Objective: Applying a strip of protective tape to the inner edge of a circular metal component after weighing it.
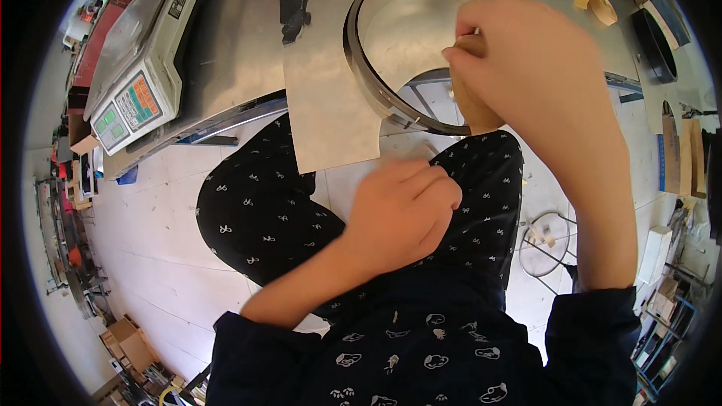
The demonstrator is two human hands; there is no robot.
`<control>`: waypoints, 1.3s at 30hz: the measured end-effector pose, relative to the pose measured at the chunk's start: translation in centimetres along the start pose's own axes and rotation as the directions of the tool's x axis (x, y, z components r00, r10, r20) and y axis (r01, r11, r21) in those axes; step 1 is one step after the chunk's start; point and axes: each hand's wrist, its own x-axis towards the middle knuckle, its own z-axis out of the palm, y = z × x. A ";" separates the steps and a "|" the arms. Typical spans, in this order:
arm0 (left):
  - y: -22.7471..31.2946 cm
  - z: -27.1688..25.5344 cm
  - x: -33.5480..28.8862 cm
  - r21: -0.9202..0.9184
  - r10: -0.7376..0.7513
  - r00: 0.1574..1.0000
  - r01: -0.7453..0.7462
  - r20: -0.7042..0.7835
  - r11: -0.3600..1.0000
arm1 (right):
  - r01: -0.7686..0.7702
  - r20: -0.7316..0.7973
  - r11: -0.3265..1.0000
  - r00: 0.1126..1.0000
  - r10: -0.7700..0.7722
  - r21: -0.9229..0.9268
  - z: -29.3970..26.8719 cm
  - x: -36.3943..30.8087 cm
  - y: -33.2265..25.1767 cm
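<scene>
A round metal ring (361,68) lies on a thin metal sheet (327,113) that juts over the front edge of a steel table (241,37). My right hand (526,68) is closed on a wooden handle (470,98) held over the ring's right side; the tool's working end is hidden. My left hand (402,207) is below the sheet's front edge, fingers curled, just under the overhanging sheet. Whether it grips anything is hidden. My knees in dark patterned trousers are beneath.
A weighing scale (143,53) with a coloured keypad stands on the table's left part. A black patch (295,4) marks the table behind the sheet. Dark rings (654,37) lie at far right. Cardboard boxes (124,338) and clutter line the tiled floor.
</scene>
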 end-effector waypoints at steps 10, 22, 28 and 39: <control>-2.4 11.1 1.3 -0.855 -0.707 0.552 0.022 0.442 -0.518 | 0.006 0.586 0.995 0.808 0.052 -0.096 1.7 5.1 -0.8; -6.7 12.3 3.1 -0.795 -0.427 0.866 -0.060 0.259 -0.603 | -0.080 0.562 0.995 0.822 0.095 -0.052 4.1 5.0 -0.2; -6.9 12.7 3.1 -0.784 -0.469 0.816 -0.033 0.337 -0.620 | -0.063 0.256 0.991 0.966 0.031 0.118 3.7 3.0 1.3; -5.4 13.2 1.9 -0.710 -0.548 0.771 -0.186 0.323 -0.680 | -0.276 0.087 0.740 0.955 0.285 0.614 -1.8 -11.3 0.7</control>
